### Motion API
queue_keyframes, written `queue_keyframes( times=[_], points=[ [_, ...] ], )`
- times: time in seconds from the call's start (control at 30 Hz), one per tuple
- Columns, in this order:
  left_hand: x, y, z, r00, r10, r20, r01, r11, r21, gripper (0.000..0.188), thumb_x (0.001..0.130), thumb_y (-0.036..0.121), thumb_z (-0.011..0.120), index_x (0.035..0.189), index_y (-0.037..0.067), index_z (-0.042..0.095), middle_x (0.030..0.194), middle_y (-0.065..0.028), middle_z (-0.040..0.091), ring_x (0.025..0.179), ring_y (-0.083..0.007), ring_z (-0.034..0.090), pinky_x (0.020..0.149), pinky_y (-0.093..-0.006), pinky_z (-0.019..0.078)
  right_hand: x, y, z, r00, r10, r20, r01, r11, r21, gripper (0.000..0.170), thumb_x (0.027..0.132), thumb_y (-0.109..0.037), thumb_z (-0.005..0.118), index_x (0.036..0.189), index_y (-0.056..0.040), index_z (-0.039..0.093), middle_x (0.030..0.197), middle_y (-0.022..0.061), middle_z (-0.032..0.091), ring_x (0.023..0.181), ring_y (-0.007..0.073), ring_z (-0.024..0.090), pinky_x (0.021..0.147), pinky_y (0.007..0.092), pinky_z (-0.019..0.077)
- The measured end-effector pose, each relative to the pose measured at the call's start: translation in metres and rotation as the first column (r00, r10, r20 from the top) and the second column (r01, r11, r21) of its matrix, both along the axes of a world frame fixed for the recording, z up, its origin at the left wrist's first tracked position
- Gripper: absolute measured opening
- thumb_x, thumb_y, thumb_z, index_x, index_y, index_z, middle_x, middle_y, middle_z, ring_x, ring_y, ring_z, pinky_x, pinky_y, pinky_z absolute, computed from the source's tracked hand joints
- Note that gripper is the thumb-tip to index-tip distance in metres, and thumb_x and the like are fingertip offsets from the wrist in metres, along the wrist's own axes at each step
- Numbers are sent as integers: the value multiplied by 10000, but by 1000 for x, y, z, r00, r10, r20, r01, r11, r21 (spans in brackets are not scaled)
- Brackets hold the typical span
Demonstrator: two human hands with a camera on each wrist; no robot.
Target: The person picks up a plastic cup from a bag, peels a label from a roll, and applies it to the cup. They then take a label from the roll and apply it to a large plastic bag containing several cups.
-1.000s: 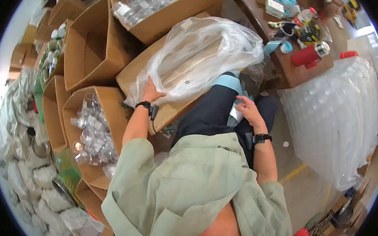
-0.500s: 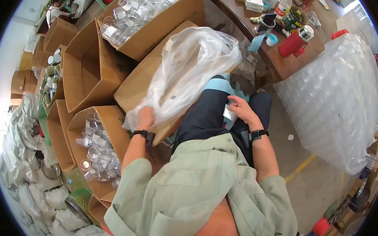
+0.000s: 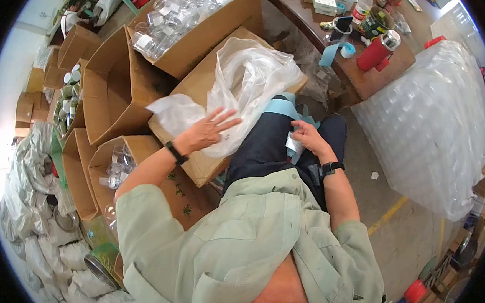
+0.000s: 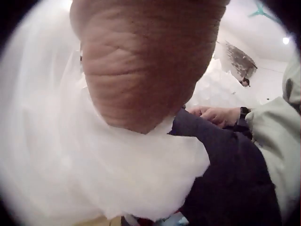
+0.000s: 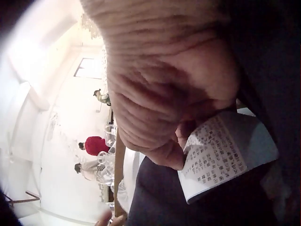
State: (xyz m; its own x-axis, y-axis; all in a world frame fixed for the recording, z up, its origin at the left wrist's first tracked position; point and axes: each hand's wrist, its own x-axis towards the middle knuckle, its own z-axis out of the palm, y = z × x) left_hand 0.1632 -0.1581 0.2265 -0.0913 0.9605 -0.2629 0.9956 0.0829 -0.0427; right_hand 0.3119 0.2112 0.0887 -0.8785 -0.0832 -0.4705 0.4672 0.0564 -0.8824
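Fingers spread and fairly straight, my left hand [image 3: 206, 131] is over the near end of a clear plastic bag [image 3: 241, 76]. The crumpled bag lies across a flat cardboard box [image 3: 188, 84] beside my left leg; in the left wrist view its film [image 4: 136, 174] hangs close beneath the palm. My right hand [image 3: 311, 140] is at my lap, pinching the edge of a printed label [image 5: 214, 157] between thumb and finger. The label has rows of small dark characters on white, with a pale blue strip behind it. More light blue strip [image 3: 280, 106] lies over my knee.
Open cartons of clear plastic jars [image 3: 176, 17] stand ahead and to the left, near an open carton [image 3: 110, 88]. A table [image 3: 388, 77] at right bears a red flask [image 3: 377, 51] and blue roll [image 3: 347, 51]. A big bubbled plastic bundle [image 3: 427, 129] stands at right.
My left hand has let go of the bag's near end, risen and moved right with fingers spread. The bag has slumped, one end flopping left. My right hand stays at the label.
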Motion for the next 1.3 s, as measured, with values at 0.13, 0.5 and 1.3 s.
queue_keyframes(
  times=[0.13,0.5,1.3],
  points=[
    [-24,65,-77,994,-100,44,99,995,30,158,861,202,642,816,157,786,1630,-61,414,1586,-285,223,1295,-579,134,12,3,9,1000,-16,15,16,1000,22,573,876,-71,699,1418,49,560,927,60,718,870,158,659,826,309,519],
    [-59,84,-187,648,537,540,-571,812,-122,393,887,72,665,1263,79,550,1109,-202,698,1131,-397,662,1003,-516,500,30,15,19,996,-86,29,86,996,-19,539,913,-78,677,1433,-7,554,870,-17,667,757,65,579,679,238,450],
    [0,24,-167,405,910,-87,-907,412,91,164,812,120,712,935,78,811,1623,-205,384,1563,-491,152,1205,-742,73,14,9,12,999,-6,38,3,998,68,548,900,-74,665,1428,21,556,795,-17,639,744,87,565,687,268,448]
  ],
)
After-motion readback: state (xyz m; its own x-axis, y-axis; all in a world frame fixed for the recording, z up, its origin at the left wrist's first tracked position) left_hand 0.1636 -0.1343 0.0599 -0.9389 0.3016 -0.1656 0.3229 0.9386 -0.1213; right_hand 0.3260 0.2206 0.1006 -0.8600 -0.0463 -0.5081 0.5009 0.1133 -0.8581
